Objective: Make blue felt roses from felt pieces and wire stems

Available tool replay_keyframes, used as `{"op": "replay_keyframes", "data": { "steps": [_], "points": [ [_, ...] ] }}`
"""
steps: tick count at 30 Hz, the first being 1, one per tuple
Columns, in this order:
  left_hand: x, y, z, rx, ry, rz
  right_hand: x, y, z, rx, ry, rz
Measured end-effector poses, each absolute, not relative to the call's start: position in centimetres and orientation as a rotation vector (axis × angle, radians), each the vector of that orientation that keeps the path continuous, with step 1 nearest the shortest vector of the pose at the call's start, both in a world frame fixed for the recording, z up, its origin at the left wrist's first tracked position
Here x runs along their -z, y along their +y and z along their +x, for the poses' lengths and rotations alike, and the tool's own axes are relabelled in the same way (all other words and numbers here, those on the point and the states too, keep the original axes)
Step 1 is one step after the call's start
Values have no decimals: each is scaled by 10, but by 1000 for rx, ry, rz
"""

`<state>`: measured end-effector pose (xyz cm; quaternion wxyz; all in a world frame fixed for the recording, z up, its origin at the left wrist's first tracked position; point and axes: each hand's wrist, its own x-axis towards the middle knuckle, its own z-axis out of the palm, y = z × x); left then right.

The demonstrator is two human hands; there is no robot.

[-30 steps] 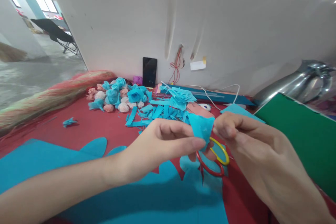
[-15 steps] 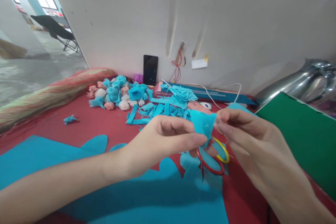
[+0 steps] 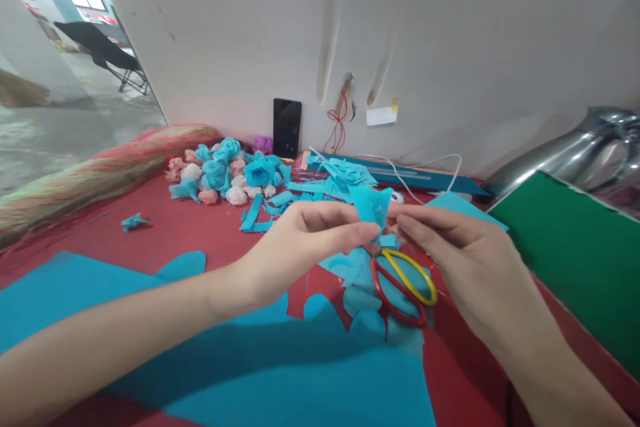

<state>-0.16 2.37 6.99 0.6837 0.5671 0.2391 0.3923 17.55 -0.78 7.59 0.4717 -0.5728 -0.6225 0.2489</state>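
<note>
My left hand (image 3: 305, 240) and my right hand (image 3: 450, 247) meet above the red table (image 3: 165, 240), both pinching a small blue crepe-paper piece (image 3: 371, 205) that stands up between the fingertips. Just below them lie scissors (image 3: 403, 279) with red and yellow loop handles, resting on blue paper cut-outs (image 3: 357, 265). A large blue sheet (image 3: 260, 373) with scalloped cut edges spreads under my forearms.
A heap of blue, pink and white paper flowers (image 3: 225, 170) and blue strips (image 3: 285, 200) lies farther back. A black phone (image 3: 287, 127) leans on the white partition (image 3: 400, 47). A green board (image 3: 580, 253) lies right, a fibre bundle (image 3: 90, 177) left, a white cable (image 3: 430, 163) behind.
Both hands have moved up and slightly away with the blue piece, uncovering the scissors handles. The pinch has tightened, and the fingertips now meet at the piece.
</note>
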Motion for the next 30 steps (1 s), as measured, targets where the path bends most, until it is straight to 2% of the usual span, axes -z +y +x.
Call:
{"op": "replay_keyframes", "data": {
  "steps": [7,13,23,30],
  "points": [
    [-69,28,-3,-903,528,1253,-81,-10,181,-1096,-2183,-1485],
    [-70,30,-3,-958,516,1272,-74,-10,176,-1258,-2517,-1435],
    [-78,28,-10,-1037,512,1252,-58,0,180,-1219,-2459,-1397],
    [-80,31,-9,-1053,531,1269,-66,2,182,-1215,-2022,-1506]
  ]
}}
